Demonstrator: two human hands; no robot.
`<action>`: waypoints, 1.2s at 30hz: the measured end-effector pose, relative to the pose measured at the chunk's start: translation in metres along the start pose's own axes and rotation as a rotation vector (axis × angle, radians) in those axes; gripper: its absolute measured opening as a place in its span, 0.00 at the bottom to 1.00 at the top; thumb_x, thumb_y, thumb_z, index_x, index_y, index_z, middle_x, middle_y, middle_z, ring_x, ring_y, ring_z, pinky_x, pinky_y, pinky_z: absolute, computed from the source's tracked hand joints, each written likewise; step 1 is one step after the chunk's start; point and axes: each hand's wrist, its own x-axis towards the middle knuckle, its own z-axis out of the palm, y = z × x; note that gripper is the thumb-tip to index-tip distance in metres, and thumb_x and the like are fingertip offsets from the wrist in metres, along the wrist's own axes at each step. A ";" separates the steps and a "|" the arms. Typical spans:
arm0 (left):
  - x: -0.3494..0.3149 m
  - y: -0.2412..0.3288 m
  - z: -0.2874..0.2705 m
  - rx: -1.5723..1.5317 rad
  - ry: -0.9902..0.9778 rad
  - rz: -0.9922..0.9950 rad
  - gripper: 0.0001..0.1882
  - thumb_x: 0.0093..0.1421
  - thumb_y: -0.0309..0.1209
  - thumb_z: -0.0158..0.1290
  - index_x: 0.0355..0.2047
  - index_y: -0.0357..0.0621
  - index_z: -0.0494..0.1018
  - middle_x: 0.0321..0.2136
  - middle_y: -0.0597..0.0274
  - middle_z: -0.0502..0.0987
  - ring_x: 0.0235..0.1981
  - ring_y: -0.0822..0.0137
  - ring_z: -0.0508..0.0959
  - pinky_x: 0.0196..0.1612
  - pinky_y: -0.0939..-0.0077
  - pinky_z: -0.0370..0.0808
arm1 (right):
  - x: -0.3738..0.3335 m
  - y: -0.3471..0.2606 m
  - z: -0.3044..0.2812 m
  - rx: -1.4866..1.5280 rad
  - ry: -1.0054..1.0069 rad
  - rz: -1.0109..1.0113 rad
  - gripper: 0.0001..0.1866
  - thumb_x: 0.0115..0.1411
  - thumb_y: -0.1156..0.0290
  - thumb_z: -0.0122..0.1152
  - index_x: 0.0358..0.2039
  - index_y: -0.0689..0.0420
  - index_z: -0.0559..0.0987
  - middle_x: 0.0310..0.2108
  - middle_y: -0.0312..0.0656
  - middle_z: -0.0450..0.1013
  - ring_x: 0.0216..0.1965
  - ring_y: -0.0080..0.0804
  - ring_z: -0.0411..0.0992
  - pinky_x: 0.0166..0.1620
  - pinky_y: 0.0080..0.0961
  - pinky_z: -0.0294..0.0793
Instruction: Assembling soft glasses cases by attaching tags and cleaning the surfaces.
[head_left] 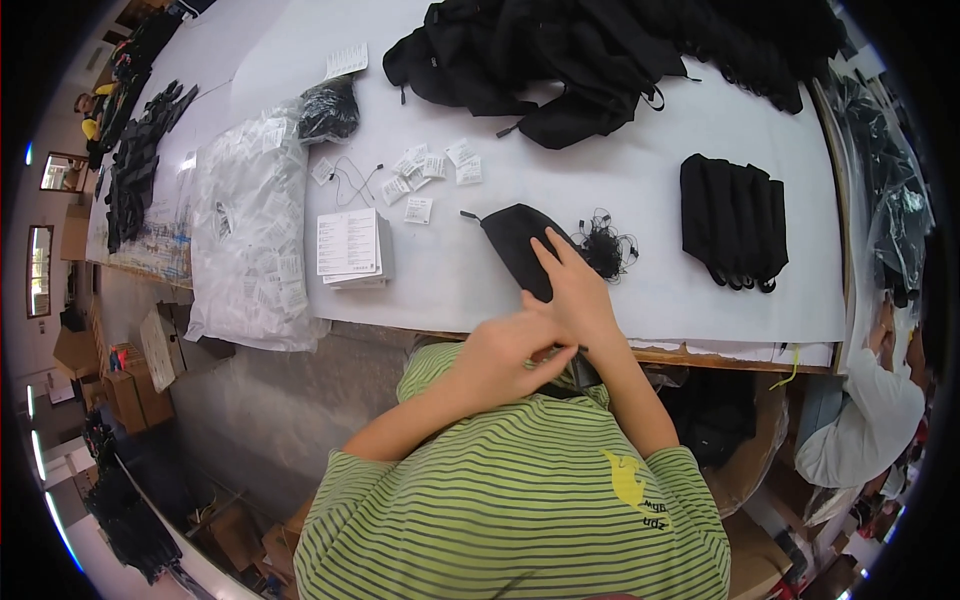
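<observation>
A black zippered pouch (515, 240) lies near the table's front edge, its zipper pull sticking out at the upper left. My right hand (575, 290) rests on it from the right, two fingers spread in a V across the fabric. Just in front of the edge, my left hand (510, 355) is closed in a pinch beside the right wrist, slightly blurred. Whatever it pinches is too small to make out; a dark bit shows at the fingertips. Right of the pouch is a tangle of thin black cords (605, 248). Small white labels (418, 210) lie scattered beyond the pouch.
At left are a stack of printed white cards (348, 245), a large clear bag of labels (255, 230) and a small bag of black items (330, 110). Black pouches are heaped (540, 70) at the back, and several stand in a row (733, 222) at right. Another person (865, 420) is at far right.
</observation>
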 end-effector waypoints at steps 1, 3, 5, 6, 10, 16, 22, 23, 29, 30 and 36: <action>0.003 -0.009 -0.004 0.021 0.031 0.094 0.06 0.54 0.26 0.57 0.33 0.40 0.75 0.30 0.62 0.77 0.26 0.65 0.75 0.28 0.76 0.72 | -0.002 0.003 0.000 0.000 0.042 -0.029 0.34 0.46 0.64 0.66 0.55 0.61 0.69 0.56 0.57 0.63 0.55 0.50 0.65 0.55 0.36 0.67; 0.008 -0.017 -0.012 0.090 0.048 0.033 0.07 0.54 0.26 0.57 0.35 0.40 0.74 0.35 0.61 0.76 0.31 0.64 0.75 0.32 0.75 0.72 | -0.002 0.002 -0.006 0.112 0.120 0.008 0.27 0.47 0.70 0.61 0.51 0.61 0.73 0.46 0.51 0.73 0.43 0.46 0.74 0.45 0.33 0.75; 0.009 -0.028 -0.019 0.162 0.068 -0.026 0.09 0.55 0.26 0.57 0.36 0.40 0.74 0.40 0.60 0.75 0.36 0.62 0.75 0.36 0.73 0.72 | -0.003 0.004 -0.010 0.139 0.157 0.078 0.25 0.48 0.72 0.59 0.50 0.60 0.74 0.43 0.51 0.74 0.38 0.46 0.75 0.41 0.32 0.75; 0.008 -0.037 -0.020 0.250 0.060 -0.046 0.10 0.54 0.26 0.57 0.37 0.40 0.73 0.42 0.60 0.74 0.40 0.61 0.73 0.41 0.70 0.71 | -0.002 0.003 -0.013 0.170 0.190 0.140 0.24 0.48 0.73 0.58 0.48 0.59 0.75 0.39 0.50 0.76 0.34 0.45 0.76 0.38 0.32 0.76; 0.011 -0.053 -0.016 0.516 0.108 0.067 0.14 0.50 0.27 0.59 0.39 0.44 0.74 0.44 0.64 0.73 0.48 0.60 0.68 0.49 0.63 0.64 | -0.010 -0.009 -0.027 0.304 0.241 0.006 0.22 0.49 0.76 0.55 0.47 0.58 0.77 0.35 0.52 0.76 0.26 0.44 0.75 0.33 0.31 0.74; 0.009 -0.059 -0.020 0.694 0.098 0.270 0.16 0.45 0.30 0.62 0.37 0.49 0.76 0.41 0.70 0.74 0.45 0.65 0.69 0.44 0.68 0.62 | -0.015 -0.018 -0.043 0.423 0.116 0.057 0.21 0.50 0.78 0.53 0.47 0.57 0.77 0.29 0.52 0.76 0.20 0.39 0.71 0.28 0.26 0.71; 0.007 -0.063 -0.026 0.580 -0.045 0.327 0.12 0.45 0.30 0.61 0.32 0.46 0.75 0.34 0.70 0.75 0.40 0.68 0.71 0.44 0.72 0.64 | -0.017 -0.021 -0.047 0.485 -0.015 0.044 0.21 0.50 0.81 0.50 0.46 0.60 0.77 0.29 0.45 0.77 0.23 0.22 0.72 0.30 0.18 0.71; 0.007 -0.063 -0.026 0.580 -0.045 0.326 0.12 0.45 0.30 0.61 0.32 0.46 0.75 0.34 0.70 0.75 0.40 0.68 0.71 0.44 0.72 0.64 | -0.017 -0.020 -0.047 0.485 -0.016 0.045 0.21 0.50 0.81 0.50 0.46 0.60 0.77 0.29 0.45 0.77 0.23 0.22 0.72 0.30 0.18 0.71; 0.003 -0.065 -0.034 0.545 0.047 0.288 0.12 0.43 0.28 0.62 0.31 0.47 0.76 0.30 0.70 0.76 0.37 0.67 0.72 0.43 0.71 0.62 | -0.026 0.005 -0.034 1.034 0.127 0.138 0.15 0.64 0.72 0.50 0.50 0.59 0.74 0.44 0.40 0.74 0.44 0.26 0.71 0.50 0.23 0.68; 0.003 -0.068 -0.037 0.531 0.048 0.224 0.11 0.43 0.28 0.62 0.30 0.46 0.75 0.29 0.69 0.75 0.36 0.66 0.72 0.43 0.71 0.62 | -0.031 0.016 -0.035 1.069 0.165 0.197 0.16 0.64 0.72 0.50 0.52 0.57 0.71 0.43 0.41 0.74 0.45 0.27 0.70 0.50 0.24 0.67; -0.012 -0.085 -0.042 0.436 0.011 0.056 0.08 0.45 0.25 0.60 0.27 0.42 0.73 0.25 0.64 0.73 0.31 0.62 0.72 0.39 0.70 0.65 | -0.073 0.034 -0.016 0.711 -0.172 0.356 0.31 0.54 0.57 0.65 0.55 0.57 0.68 0.40 0.43 0.73 0.45 0.29 0.70 0.49 0.27 0.68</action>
